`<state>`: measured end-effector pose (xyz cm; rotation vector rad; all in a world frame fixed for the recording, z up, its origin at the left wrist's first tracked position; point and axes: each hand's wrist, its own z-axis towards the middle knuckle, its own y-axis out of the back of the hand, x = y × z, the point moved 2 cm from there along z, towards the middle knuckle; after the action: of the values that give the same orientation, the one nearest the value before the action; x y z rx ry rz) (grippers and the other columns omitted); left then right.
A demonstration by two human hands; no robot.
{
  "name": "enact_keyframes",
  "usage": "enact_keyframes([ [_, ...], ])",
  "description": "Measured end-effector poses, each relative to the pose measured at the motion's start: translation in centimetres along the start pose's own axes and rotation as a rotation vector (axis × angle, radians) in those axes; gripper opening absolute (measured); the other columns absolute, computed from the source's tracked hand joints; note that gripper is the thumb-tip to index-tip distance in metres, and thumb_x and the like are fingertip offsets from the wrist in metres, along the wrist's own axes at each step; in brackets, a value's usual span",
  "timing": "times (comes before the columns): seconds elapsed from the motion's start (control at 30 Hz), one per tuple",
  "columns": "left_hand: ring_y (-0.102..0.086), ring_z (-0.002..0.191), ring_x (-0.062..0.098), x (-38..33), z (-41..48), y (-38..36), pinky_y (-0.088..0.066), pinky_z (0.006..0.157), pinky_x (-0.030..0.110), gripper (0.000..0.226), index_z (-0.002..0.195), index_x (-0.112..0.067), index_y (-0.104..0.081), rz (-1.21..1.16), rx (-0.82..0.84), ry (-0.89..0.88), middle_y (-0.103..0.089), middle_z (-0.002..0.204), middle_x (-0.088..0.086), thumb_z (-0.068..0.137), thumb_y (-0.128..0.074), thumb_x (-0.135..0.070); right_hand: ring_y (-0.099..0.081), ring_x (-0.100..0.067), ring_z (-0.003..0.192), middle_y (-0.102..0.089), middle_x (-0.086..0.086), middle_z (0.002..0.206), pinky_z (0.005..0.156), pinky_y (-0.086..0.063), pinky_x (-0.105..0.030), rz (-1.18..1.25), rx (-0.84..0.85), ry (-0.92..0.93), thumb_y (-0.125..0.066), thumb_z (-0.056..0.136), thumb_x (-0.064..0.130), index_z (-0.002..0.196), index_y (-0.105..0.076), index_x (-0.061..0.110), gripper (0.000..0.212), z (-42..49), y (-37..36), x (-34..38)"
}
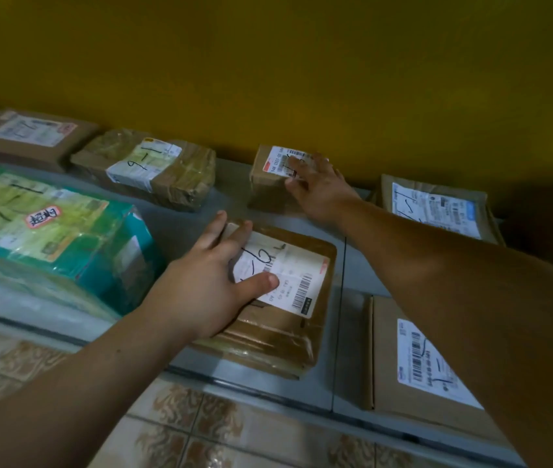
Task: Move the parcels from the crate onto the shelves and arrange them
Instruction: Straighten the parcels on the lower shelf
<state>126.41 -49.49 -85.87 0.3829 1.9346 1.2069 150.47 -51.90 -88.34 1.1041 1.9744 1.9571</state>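
Head view, looking down on a grey shelf (180,228) set against a mustard-yellow wall (268,79). Patterned beige floor tiles (184,417) show below the shelf's front edge. A thin dark seam (343,298) crosses the shelf from front to back, right of centre. The light is dim, and the far right corner lies in shadow.

Parcels on the shelf, back row from the left: a brown carton (31,140), a tape-wrapped bundle (167,177), both against the wall, and a small brown box (263,184) close to the wall. Right of the seam lies a padded envelope (437,211).

Front row: a large green film-wrapped parcel (65,238) at left, a flat taped parcel (275,339) at centre just left of the seam, and a flat carton (413,359) at right. Every parcel lies label up, and several labels carry handwritten marks.

The left grip (207,285) is released. Its fingers are straight and spread, and the palm and thumb press flat on the label of the flat taped parcel.

The right grip (319,190) reaches over the seam onto the small brown box. Its fingers lie across the box's top and label, and its thumb lies along the near top edge. The fingertips are blurred, so whether the fingers clasp the box cannot be told.
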Motion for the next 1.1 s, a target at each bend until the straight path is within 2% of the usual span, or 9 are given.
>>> enact_keyframes([
  [0.27, -0.015, 0.147, 0.02, -0.9, 0.4, -0.4, -0.022, 0.116, 0.04, 0.083, 0.15, -0.047, -0.005, 0.001, -0.019, 0.043, 0.014, 0.159, -0.018, 0.083, -0.048, -0.07, -0.017, -0.036, 0.148, -0.013, -0.006, 0.165, 0.115, -0.027, -0.051, -0.198, -0.086, 0.049, -0.026, 0.103, 0.057, 0.156, -0.02, 0.039, 0.056, -1.4, 0.3, -1.0],
  [0.47, -0.016, 0.147, 0.024, -0.9, 0.3, -0.5, -0.022, 0.116, 0.043, 0.083, 0.15, -0.046, -0.004, 0.01, -0.007, 0.04, 0.016, 0.16, -0.015, 0.083, -0.046, -0.07, -0.001, -0.038, 0.151, -0.002, -0.005, 0.167, 0.119, -0.015, -0.059, -0.067, 0.018, -0.016, -0.027, 0.098, 0.066, 0.157, -0.008, 0.042, 0.066, -1.9, 0.9, -1.0],
  [0.6, -0.015, 0.148, 0.023, -1.3, 0.1, 0.2, -0.022, 0.115, 0.042, 0.08, 0.151, -0.045, -0.004, -0.001, 0.042, 0.032, 0.015, 0.16, -0.015, 0.087, -0.047, -0.067, -0.019, -0.036, 0.148, -0.023, -0.01, 0.162, 0.118, -0.022, -0.047, 0.02, -0.123, 0.017, -0.034, 0.1, 0.059, 0.157, -0.023, 0.029, 0.065, -4.8, 2.0, 0.5],
  [0.7, -0.027, 0.144, 0.022, -1.3, -0.9, 3.2, -0.029, 0.114, 0.043, 0.069, 0.15, -0.045, -0.013, -0.016, -0.003, -0.02, -0.014, 0.161, -0.01, 0.091, -0.046, -0.061, -0.029, -0.03, 0.143, -0.035, -0.009, 0.155, 0.112, -0.025, -0.037, 0.106, -0.183, 0.035, -0.039, 0.103, 0.05, 0.151, -0.036, 0.02, 0.057, -8.0, 3.7, 3.0],
  [0.77, -0.039, 0.136, 0.022, -0.4, -1.7, 6.3, -0.036, 0.11, 0.044, 0.06, 0.148, -0.04, -0.027, 0.022, -0.149, -0.102, -0.034, 0.153, -0.007, 0.093, -0.047, -0.054, -0.031, -0.03, 0.142, -0.035, -0.008, 0.155, 0.113, -0.026, -0.039, 0.028, -0.099, 0.078, -0.039, 0.103, 0.051, 0.149, -0.041, 0.022, 0.055, -10.2, 4.3, 5.5],
  [0.83, -0.042, 0.133, 0.022, 1.9, -2.0, 9.7, -0.037, 0.108, 0.043, 0.054, 0.144, -0.032, -0.039, 0.075, -0.293, -0.147, -0.04, 0.15, -0.005, 0.094, -0.049, -0.049, -0.026, -0.033, 0.146, -0.028, -0.004, 0.159, 0.116, -0.027, -0.05, -0.081, 0.037, 0.101, -0.037, 0.098, 0.062, 0.151, -0.035, 0.031, 0.061, -12.2, 3.5, 7.9],
  [0.9, -0.036, 0.138, 0.025, 5.5, -1.8, 12.4, -0.031, 0.111, 0.045, 0.062, 0.143, -0.029, -0.044, 0.149, -0.319, -0.102, -0.037, 0.152, -0.002, 0.09, -0.049, -0.06, -0.01, -0.033, 0.151, -0.011, -0.001, 0.165, 0.118, -0.014, -0.061, -0.107, 0.157, 0.043, -0.033, 0.092, 0.074, 0.155, -0.02, 0.039, 0.073, -13.8, 1.6, 9.6],
  [1.0, -0.009, 0.148, 0.026, 11.1, -1.4, 13.6, -0.01, 0.116, 0.059, 0.088, 0.149, -0.039, -0.027, 0.333, -0.154, 0.066, -0.018, 0.161, -0.005, 0.075, -0.028, -0.086, 0.007, -0.034, 0.152, 0.004, -0.001, 0.167, 0.116, 0.003, -0.067, -0.23, 0.172, 0.017, -0.023, 0.087, 0.082, 0.155, -0.004, 0.043, 0.081, -14.7, -1.6, 10.7],
  [1.1, 0.008, 0.149, 0.026, 13.5, -1.1, 12.2, 0.001, 0.115, 0.063, 0.086, 0.151, -0.045, -0.011, 0.378, -0.061, 0.141, 0.002, 0.162, -0.012, 0.076, -0.017, -0.088, 0.016, -0.032, 0.151, 0.011, -0.002, 0.166, 0.116, 0.008, -0.066, -0.326, 0.11, -0.027, -0.017, 0.088, 0.082, 0.155, 0.003, 0.042, 0.081, -14.9, -3.2, 10.7],
])
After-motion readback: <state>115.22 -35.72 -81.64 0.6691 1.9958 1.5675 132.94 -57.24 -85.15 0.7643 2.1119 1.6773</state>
